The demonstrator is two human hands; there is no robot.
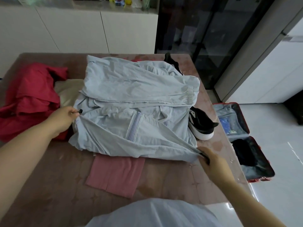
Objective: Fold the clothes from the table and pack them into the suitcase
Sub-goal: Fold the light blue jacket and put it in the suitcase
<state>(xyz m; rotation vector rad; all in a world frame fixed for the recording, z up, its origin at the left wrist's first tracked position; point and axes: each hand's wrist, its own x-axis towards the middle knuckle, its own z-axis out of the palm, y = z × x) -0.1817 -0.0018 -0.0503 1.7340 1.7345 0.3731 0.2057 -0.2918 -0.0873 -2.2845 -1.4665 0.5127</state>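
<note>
On the table (49, 185), a light blue jacket (131, 99) is lying spread in the middle, covering most of the working area. It is overlapping a beige cloth (68, 90) on its left and the top edge of a folded pink cloth (114, 174) on the near side.

The left hand (65, 117) is pinching the jacket's edge beside a small black cord toggle (80, 111). The right hand (211, 161) is gripping another part of the same edge at the near right. Between them the fabric is pulling into a taut line, which appears intended to flatten the panel and square it for a fold.

The jacket's front seam is running across the table from left to right, so its long axis is lying crosswise to the person. The toggle end is pointing left and an elastic cuff is resting toward the right. Which end carries the collar cannot be confirmed.

A black shoe (201, 125) is sitting against the jacket's right side. A red garment (29, 99) is lying heaped at the left, not yet folded.

The suitcase (246, 122) is standing open on the floor to the right of the table, with a dark item in its nearer half.
</note>
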